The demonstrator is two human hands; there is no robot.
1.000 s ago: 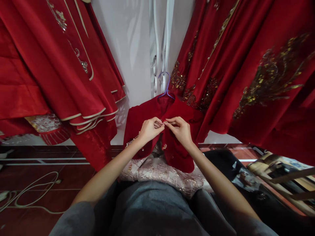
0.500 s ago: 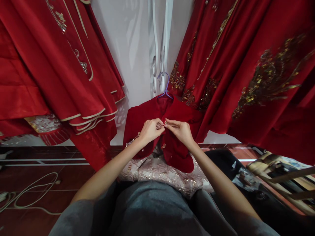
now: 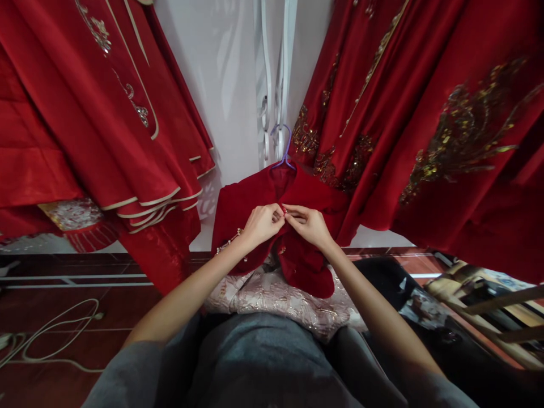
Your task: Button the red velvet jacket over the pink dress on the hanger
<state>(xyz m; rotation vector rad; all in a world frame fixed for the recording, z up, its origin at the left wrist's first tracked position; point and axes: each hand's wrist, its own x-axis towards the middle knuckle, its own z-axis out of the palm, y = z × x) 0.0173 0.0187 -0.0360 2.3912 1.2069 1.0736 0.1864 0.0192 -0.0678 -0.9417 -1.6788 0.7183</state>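
Observation:
A small dark red velvet jacket (image 3: 302,262) hangs on a purple hanger (image 3: 281,148) from a white rail, straight ahead of me. My left hand (image 3: 260,224) and my right hand (image 3: 309,224) meet at the jacket's front opening, just below the collar. Both hands have their fingers pinched together on a small gold fastening (image 3: 284,211) where the two front edges join. A second gold button (image 3: 282,251) shows lower on the jacket's front.
Long red embroidered gowns hang at the left (image 3: 106,113) and right (image 3: 425,113). A pale brocade cloth (image 3: 280,300) lies on my lap. White cables (image 3: 55,334) trail on the dark red floor at the left. Dark clutter and wooden pieces (image 3: 488,306) sit at the right.
Both hands have stayed at the jacket's front fastening, with only small finger shifts. The view has moved very slightly.

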